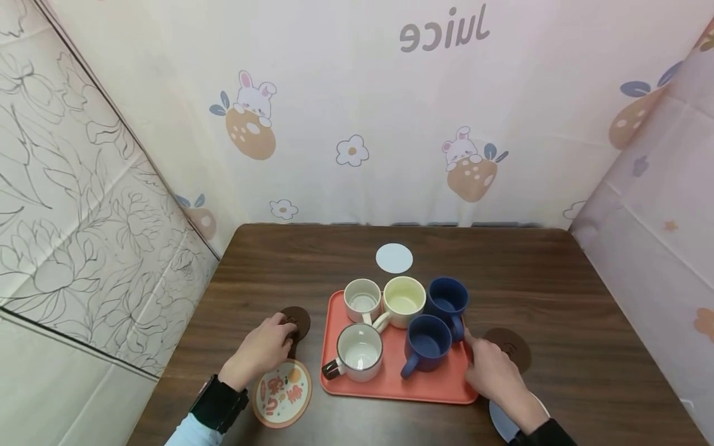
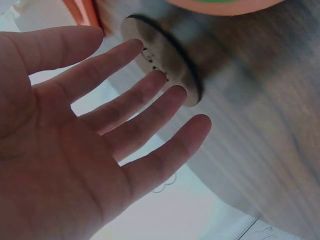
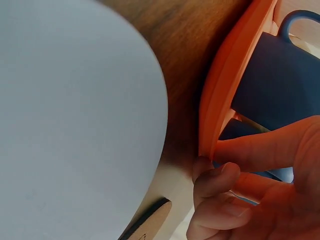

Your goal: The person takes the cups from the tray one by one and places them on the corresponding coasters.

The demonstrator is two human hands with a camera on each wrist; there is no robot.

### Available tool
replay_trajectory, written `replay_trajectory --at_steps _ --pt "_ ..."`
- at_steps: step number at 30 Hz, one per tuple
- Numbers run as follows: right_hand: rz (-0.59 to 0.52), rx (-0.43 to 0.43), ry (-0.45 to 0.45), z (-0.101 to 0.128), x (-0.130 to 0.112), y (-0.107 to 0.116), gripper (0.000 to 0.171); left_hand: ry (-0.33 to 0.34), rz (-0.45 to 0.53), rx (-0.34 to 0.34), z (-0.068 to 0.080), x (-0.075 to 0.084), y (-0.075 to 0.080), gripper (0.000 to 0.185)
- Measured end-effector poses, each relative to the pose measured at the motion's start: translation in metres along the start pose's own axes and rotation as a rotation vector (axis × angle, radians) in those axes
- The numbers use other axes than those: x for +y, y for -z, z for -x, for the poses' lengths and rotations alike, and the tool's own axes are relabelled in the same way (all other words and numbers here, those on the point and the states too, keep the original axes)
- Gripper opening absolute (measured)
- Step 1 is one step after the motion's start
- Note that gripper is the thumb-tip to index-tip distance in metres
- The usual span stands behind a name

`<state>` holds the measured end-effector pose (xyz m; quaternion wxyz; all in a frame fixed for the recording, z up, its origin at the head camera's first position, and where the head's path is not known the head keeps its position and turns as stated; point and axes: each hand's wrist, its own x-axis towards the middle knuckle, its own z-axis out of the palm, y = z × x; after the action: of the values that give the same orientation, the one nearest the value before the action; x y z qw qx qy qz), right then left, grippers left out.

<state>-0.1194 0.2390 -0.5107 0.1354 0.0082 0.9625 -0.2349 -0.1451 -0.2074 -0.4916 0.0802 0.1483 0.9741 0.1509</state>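
Note:
An orange-red tray (image 1: 390,389) holds a pale grey mug (image 1: 362,300), a pale yellow mug (image 1: 404,300), two navy mugs (image 1: 428,344) and a white mug with a dark handle (image 1: 359,354). My right hand (image 1: 493,371) is at the tray's right side. In the right wrist view, its thumb (image 3: 250,150) lies inside the rim and its fingertips (image 3: 215,182) outside, pinching it. To the left of the tray, my left hand (image 1: 262,348) reaches over a dark brown round coaster (image 1: 302,319). Its fingers (image 2: 135,125) are spread, with fingertips right by the coaster.
A round coaster with a printed picture (image 1: 281,396) lies by my left wrist. Beyond my right hand is another brown coaster (image 1: 515,348), and a pale blue-grey disc (image 1: 504,423) is partly under my right forearm. Behind the tray lies a white disc (image 1: 394,257). Printed sheets (image 1: 362,192) enclose the table.

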Motion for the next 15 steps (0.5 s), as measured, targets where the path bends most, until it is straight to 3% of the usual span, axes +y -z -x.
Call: replay_trajectory --at_steps 5,15 --pt "-0.001 -0.014 -0.005 -0.0008 -0.0012 0.0009 0.073 0.017 0.008 -0.036 0.0000 0.0006 0.0000 0.023" --pt "-0.007 -0.012 0.000 -0.0006 -0.0011 0.0011 0.069 0.023 0.032 -0.027 -0.0032 -0.0010 -0.0051 0.015"
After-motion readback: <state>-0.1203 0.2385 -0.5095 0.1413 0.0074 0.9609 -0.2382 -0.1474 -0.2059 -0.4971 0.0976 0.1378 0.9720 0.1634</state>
